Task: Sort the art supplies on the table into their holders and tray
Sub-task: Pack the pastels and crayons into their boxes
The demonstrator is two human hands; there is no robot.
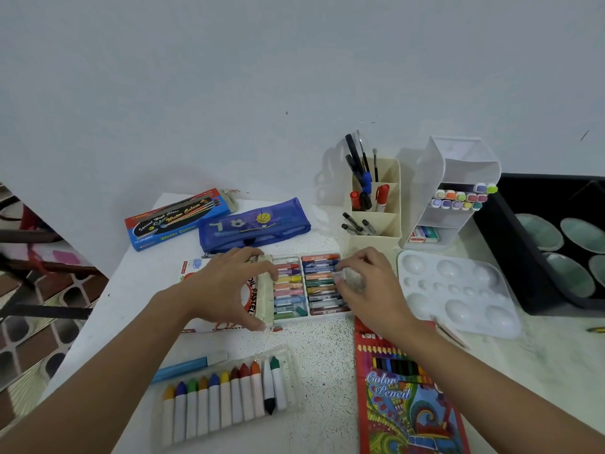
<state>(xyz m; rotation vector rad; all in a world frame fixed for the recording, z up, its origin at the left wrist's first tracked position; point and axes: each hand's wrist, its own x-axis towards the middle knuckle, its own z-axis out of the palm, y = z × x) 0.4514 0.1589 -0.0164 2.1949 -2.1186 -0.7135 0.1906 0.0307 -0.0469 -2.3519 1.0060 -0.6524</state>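
Observation:
A white tray of oil pastels lies in the middle of the table, half out of its printed sleeve. My left hand grips the tray's left edge, thumb near the front corner and fingers over the back. My right hand rests at the tray's right edge with curled fingers on the pastels; whether it pinches one I cannot tell. Nearer me lie a clear case of crayons, a blue marker and a red colour pencil box.
At the back stand a beige brush and pen holder and a white marker organiser. A white palette lies right of the tray, a black bin beyond it. A blue pencil pouch and watercolour box sit back left.

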